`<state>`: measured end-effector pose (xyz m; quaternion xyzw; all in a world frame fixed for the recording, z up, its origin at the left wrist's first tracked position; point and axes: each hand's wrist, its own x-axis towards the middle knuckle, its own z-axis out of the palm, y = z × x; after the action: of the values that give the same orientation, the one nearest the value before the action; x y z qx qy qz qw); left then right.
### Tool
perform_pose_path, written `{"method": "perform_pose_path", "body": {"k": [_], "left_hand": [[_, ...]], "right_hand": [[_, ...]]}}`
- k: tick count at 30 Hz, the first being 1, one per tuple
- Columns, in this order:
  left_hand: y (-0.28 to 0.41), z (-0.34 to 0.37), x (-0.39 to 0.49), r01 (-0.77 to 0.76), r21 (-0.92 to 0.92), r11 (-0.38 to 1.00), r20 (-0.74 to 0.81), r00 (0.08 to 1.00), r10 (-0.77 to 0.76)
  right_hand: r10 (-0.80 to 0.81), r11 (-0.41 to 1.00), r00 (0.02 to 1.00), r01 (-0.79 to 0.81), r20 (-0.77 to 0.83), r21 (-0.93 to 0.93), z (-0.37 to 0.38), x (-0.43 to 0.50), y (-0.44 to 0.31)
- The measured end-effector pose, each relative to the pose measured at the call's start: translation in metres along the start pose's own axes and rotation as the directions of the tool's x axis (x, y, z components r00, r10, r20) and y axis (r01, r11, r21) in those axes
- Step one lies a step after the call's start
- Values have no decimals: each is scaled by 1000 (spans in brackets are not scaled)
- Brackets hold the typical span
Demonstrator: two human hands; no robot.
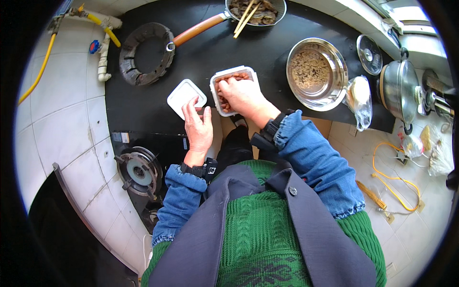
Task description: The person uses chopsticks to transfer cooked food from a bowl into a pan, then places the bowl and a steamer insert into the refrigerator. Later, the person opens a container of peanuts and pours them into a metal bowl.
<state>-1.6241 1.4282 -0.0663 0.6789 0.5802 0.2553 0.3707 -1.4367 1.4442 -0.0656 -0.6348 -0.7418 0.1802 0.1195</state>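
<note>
A square plastic food container (pixel 255 77) with a pale rim stands at the front of the black counter, holding reddish-brown nuts that look like peanuts (pixel 226 105). My right hand (pixel 241 96) reaches down into it with curled fingers; the fingertips are hidden, so whether they grip any nuts does not show. Beside the container lies its white square lid (pixel 183 94). My left hand (pixel 198 125) is held over the lid's near edge, fingers apart and nothing in them; contact with the lid cannot be made out.
A steel bowl (pixel 339 86) of grain-like food stands right, by a plastic bag (pixel 359 95), a glass lid (pixel 369 53) and a lidded pot (pixel 403 91). Chopsticks (pixel 247 18) rest in a wooden-handled pan (pixel 281 10). Left are a stove ring (pixel 127 68) and gas burner (pixel 139 172).
</note>
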Motion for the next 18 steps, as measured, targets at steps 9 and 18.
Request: {"method": "perform_pose_path", "body": {"k": [9,18], "left_hand": [[13,-18,-10,42,-44,998,-42,998,-44],[36,-15,-39,135,-31,990,-131,982,-138]], "right_hand": [[157,911,985,-173,73,375,-5,2,5],[77,-206,727,-658,682,724,-25,5,25]]}}
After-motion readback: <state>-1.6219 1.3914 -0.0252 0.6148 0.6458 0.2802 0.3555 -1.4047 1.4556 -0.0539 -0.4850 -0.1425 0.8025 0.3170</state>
